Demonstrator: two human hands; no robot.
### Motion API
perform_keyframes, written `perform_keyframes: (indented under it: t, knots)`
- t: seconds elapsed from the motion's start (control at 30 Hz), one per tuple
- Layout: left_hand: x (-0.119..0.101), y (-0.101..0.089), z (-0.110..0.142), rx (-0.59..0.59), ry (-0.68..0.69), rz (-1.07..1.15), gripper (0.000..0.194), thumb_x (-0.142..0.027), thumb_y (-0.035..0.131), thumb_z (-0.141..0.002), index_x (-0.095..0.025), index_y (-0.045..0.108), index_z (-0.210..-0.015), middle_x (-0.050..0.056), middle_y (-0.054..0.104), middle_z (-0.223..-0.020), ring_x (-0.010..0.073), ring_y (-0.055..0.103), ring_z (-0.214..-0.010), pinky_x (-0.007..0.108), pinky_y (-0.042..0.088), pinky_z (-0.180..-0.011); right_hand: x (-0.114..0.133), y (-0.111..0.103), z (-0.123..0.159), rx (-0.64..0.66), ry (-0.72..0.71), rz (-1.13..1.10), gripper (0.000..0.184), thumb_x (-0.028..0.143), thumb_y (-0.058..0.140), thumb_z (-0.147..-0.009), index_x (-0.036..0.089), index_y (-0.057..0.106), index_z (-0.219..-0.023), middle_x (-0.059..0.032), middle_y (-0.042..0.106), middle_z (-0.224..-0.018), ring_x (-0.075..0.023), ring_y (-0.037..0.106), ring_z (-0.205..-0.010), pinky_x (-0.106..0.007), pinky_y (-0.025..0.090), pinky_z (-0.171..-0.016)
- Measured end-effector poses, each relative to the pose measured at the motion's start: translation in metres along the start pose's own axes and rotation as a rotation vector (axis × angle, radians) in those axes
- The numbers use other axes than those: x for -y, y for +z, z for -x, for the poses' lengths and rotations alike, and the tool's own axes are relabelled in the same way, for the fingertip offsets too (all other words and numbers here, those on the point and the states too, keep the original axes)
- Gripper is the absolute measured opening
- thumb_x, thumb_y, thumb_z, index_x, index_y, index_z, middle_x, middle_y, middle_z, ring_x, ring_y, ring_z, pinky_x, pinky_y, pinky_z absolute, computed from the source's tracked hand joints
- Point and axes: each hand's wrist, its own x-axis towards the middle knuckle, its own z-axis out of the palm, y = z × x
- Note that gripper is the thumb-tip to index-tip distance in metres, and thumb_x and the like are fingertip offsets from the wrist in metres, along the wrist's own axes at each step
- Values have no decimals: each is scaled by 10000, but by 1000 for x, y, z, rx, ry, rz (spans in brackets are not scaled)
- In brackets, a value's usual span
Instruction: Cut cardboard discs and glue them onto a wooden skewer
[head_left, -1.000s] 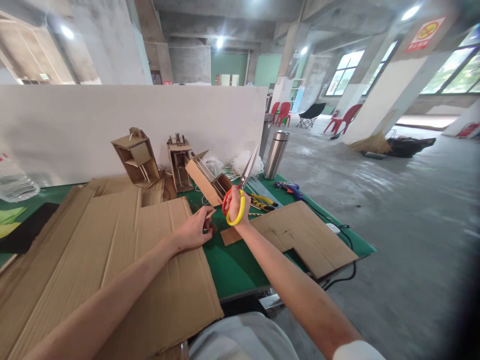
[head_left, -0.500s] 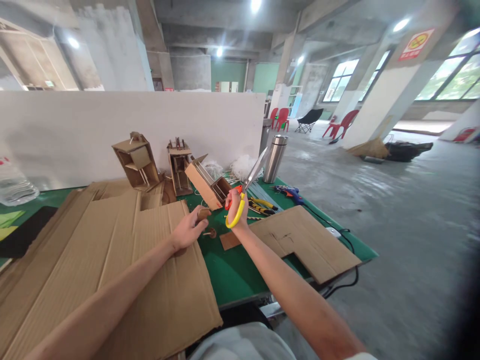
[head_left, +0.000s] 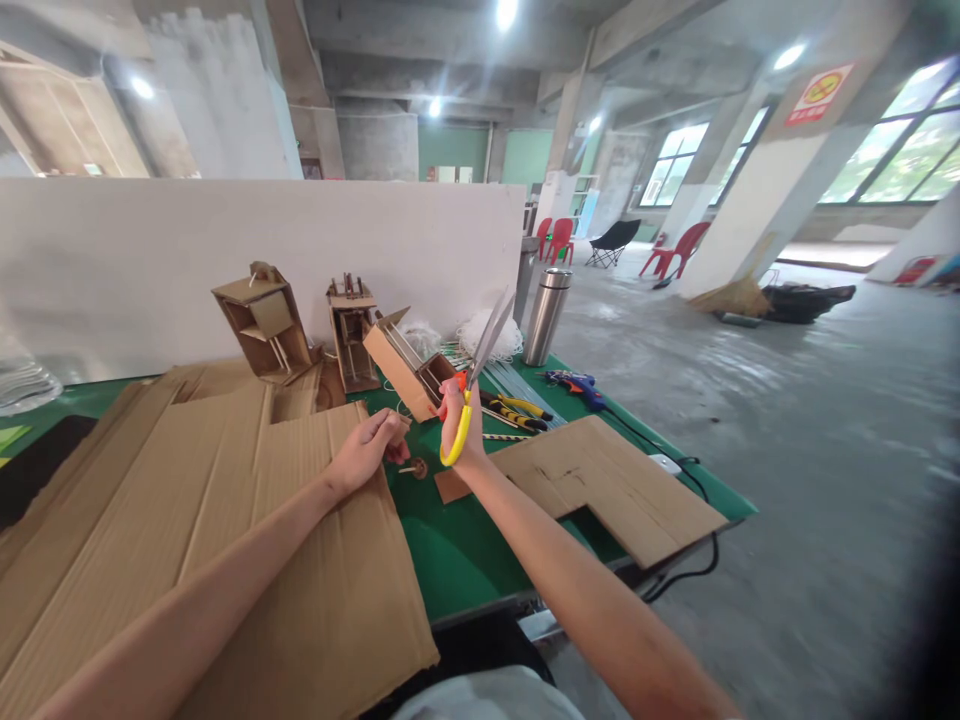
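My right hand (head_left: 455, 425) grips a pair of scissors (head_left: 474, 375) by their red and yellow handles, blades slightly apart and pointing up and away. My left hand (head_left: 367, 448) is closed in a pinch on a small brown piece, too small to name, over the edge of a large corrugated cardboard sheet (head_left: 225, 540). A small round wooden bit (head_left: 417, 467) lies on the green table (head_left: 457, 545) just right of that hand. The two hands are close together, a hand's width apart.
Cardboard models (head_left: 264, 320) (head_left: 351, 330) and an open cardboard box (head_left: 409, 365) stand by a white partition (head_left: 225, 250). A steel flask (head_left: 547, 315), pliers (head_left: 517, 410), a blue glue gun (head_left: 574, 382) and a notched cardboard piece (head_left: 615, 485) lie to the right.
Both hands have drifted slightly left and lower in view. The left hand lifted the small piece off the table and holds it nearer the scissors; the scissor blades stay raised.
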Motion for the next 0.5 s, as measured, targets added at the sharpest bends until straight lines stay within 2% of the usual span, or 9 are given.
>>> perform_keyframes:
  t: [0.1,0.23,0.37,0.5]
  knots:
    - [-1,0,0,-9,2,-2,374,-527,422,-895,-188,514,-769,-10,607,-617,145,601,-551,278,484,-559,4,-1,1,-26,-6,10,256,464,464,-946,220,523,-895,21,502,-725,-155,496,-621,-298,442,-639]
    - [0,0,-1,-31,3,-9,333,-467,453,-865,-185,519,-700,-19,568,-594,134,574,-534,271,474,-550,6,-1,1,-21,-12,15,242,465,460,-926,226,475,-885,-10,509,-819,-164,496,-660,-306,436,-637]
    - [1,-1,-2,-63,11,-38,288,-403,468,-833,-194,493,-637,-57,468,-513,107,482,-472,233,404,-491,7,0,1,-10,-10,24,239,464,457,-919,228,460,-883,-16,512,-809,-183,521,-704,-318,441,-660]
    - [-2,-3,0,-60,6,-82,286,-389,498,-811,-185,517,-612,-58,476,-496,96,446,-461,211,353,-467,7,2,2,0,-11,39,223,445,484,-906,225,456,-879,-14,520,-810,-184,529,-719,-323,449,-678]
